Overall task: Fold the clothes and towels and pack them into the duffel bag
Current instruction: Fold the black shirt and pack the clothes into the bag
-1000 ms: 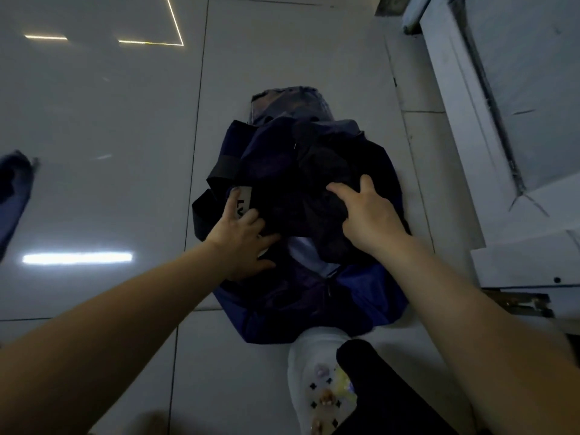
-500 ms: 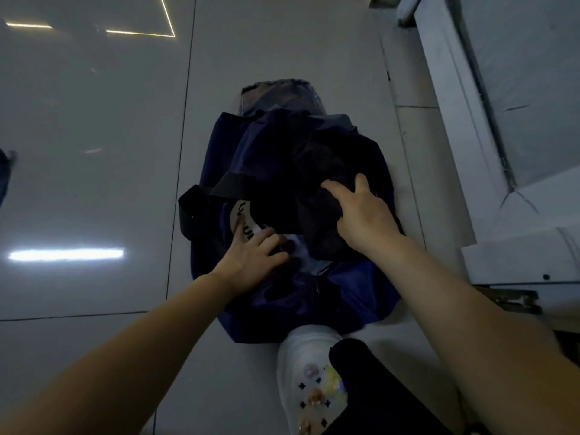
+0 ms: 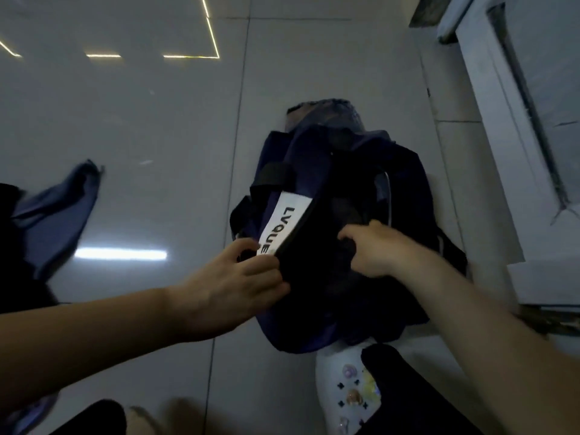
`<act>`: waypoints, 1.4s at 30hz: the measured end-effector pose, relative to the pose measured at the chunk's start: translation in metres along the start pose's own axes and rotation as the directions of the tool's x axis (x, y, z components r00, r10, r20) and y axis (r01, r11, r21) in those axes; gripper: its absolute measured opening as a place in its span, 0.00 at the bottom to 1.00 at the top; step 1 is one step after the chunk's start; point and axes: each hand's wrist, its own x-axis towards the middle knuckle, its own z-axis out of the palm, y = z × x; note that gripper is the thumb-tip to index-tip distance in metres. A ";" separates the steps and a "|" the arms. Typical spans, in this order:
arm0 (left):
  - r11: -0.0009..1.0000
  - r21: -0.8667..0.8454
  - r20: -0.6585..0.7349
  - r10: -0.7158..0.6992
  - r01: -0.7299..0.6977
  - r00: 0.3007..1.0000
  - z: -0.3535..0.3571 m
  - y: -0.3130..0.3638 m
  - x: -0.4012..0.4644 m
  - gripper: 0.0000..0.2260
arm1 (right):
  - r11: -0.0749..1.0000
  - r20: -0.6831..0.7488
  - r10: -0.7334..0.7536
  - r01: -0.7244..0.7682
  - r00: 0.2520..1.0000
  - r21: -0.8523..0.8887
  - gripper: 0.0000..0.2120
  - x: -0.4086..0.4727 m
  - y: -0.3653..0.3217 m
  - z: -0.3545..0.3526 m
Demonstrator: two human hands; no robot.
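A navy duffel bag (image 3: 282,328) with a white lettered label (image 3: 287,219) lies on the tiled floor in front of me. Dark clothing (image 3: 332,277) fills its open top. My left hand (image 3: 232,287) pinches the bag's left opening edge just below the label. My right hand (image 3: 373,249) grips the dark fabric at the middle of the opening, fingers curled into it. A grey-pink cloth (image 3: 323,113) pokes out at the bag's far end.
A blue garment (image 3: 53,221) lies on the floor at the left, beside a dark one at the frame edge. A white door frame (image 3: 502,152) runs along the right. My white clog (image 3: 348,394) stands just below the bag.
My left hand has moved from inside the bag to its left edge and pulled that side up, so the label now faces me. My right hand has curled onto the dark fabric.
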 end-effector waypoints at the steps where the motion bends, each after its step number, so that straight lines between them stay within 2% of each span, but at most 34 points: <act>1: 0.999 0.053 0.059 -0.003 0.000 0.998 -0.003 -0.003 -0.007 0.13 | 0.998 -0.030 0.039 -0.041 0.999 -0.052 0.25 -0.003 -0.007 0.010; 3: 0.997 0.075 0.153 -0.041 0.030 0.987 -0.005 -0.006 -0.018 0.12 | 0.990 -0.115 0.057 -0.071 0.992 -0.121 0.25 -0.011 -0.022 0.021; 4: 0.994 0.042 0.172 -0.109 0.103 0.979 -0.005 -0.005 -0.022 0.11 | 0.986 -0.160 0.052 -0.076 0.986 -0.147 0.25 -0.015 -0.028 0.022; 6: 0.936 -0.074 0.175 -0.326 0.343 0.929 -0.001 0.000 -0.025 0.13 | 0.978 -0.239 0.037 -0.084 0.970 -0.190 0.24 -0.021 -0.035 0.020; 7: 0.867 -0.151 0.194 -0.446 0.475 0.874 0.001 0.004 -0.023 0.17 | 0.973 -0.277 0.033 -0.095 0.960 -0.212 0.22 -0.022 -0.037 0.020; 9: 0.650 -0.266 0.286 -0.652 0.712 0.702 0.004 0.009 -0.012 0.25 | 0.965 -0.323 0.010 -0.094 0.946 -0.246 0.21 -0.019 -0.043 0.022; 10: 0.566 -0.263 0.353 -0.697 0.781 0.624 0.008 0.010 -0.006 0.26 | 0.965 -0.308 -0.031 -0.052 0.951 -0.256 0.22 -0.015 -0.047 0.024; 11: 0.555 -0.217 0.373 -0.713 0.803 0.594 0.014 0.008 0.000 0.23 | 0.968 -0.259 -0.091 0.024 0.962 -0.251 0.24 -0.010 -0.051 0.029; 12: 0.571 -0.173 0.385 -0.711 0.803 0.588 0.020 0.005 0.005 0.20 | 0.969 -0.186 -0.165 0.124 0.969 -0.215 0.27 -0.003 -0.054 0.035; 14: 0.489 -0.182 0.429 -0.741 0.853 0.516 0.029 -0.002 0.006 0.25 | 0.964 -0.099 -0.264 0.262 0.959 -0.032 0.29 0.010 -0.059 0.047; 16: 0.331 -0.250 0.471 -0.780 0.910 0.413 0.036 -0.008 -0.004 0.32 | 0.946 -0.162 -0.264 0.287 0.951 0.147 0.25 0.019 -0.057 0.052; 18: 0.208 -0.339 0.505 -0.783 0.917 0.364 0.042 -0.007 -0.012 0.36 | 0.925 -0.190 -0.248 0.290 0.950 0.245 0.22 0.023 -0.048 0.053; 20: 0.107 -0.449 0.567 -0.733 0.887 0.376 0.047 -0.003 -0.011 0.38 | 0.912 -0.176 -0.259 0.300 0.950 0.279 0.27 0.021 -0.040 0.049; 23: -0.060 -0.588 0.586 -0.719 0.807 0.373 0.047 0.001 -0.005 0.44 | 0.906 -0.139 -0.228 0.262 0.964 0.332 0.42 0.017 -0.039 0.046; 26: -0.171 -0.686 0.579 -0.717 0.707 0.388 0.037 0.003 0.004 0.48 | 0.948 -0.141 -0.201 0.229 0.969 0.222 0.51 0.025 -0.050 0.048; 29: -0.280 -0.772 0.585 -0.663 0.570 0.467 0.018 0.001 0.010 0.49 | 0.974 -0.068 -0.220 0.223 0.973 0.042 0.48 0.044 -0.063 0.051; 32: -0.370 -0.807 0.579 -0.650 0.460 0.492 0.007 -0.006 0.002 0.50 | 0.980 0.016 -0.196 0.196 0.980 -0.025 0.43 0.058 -0.069 0.048; 34: -0.407 -0.807 0.587 -0.626 0.428 0.513 0.003 -0.009 -0.004 0.51 | 0.979 0.031 -0.192 0.189 0.981 0.075 0.44 0.055 -0.064 0.041; 36: -0.422 -0.806 0.591 -0.602 0.414 0.537 -0.001 -0.011 -0.008 0.50 | 0.950 -0.062 -0.212 0.220 0.975 0.222 0.44 0.042 -0.052 0.032; 39: -0.432 -0.823 0.568 -0.605 0.369 0.557 -0.007 -0.010 -0.006 0.49 | 0.816 -0.262 -0.210 0.316 0.942 0.484 0.40 0.011 -0.030 0.024; 42: -0.388 -0.869 0.491 -0.610 0.306 0.622 -0.017 -0.004 0.017 0.48 | 0.669 -0.369 -0.146 0.367 0.918 0.646 0.38 -0.015 -0.010 0.021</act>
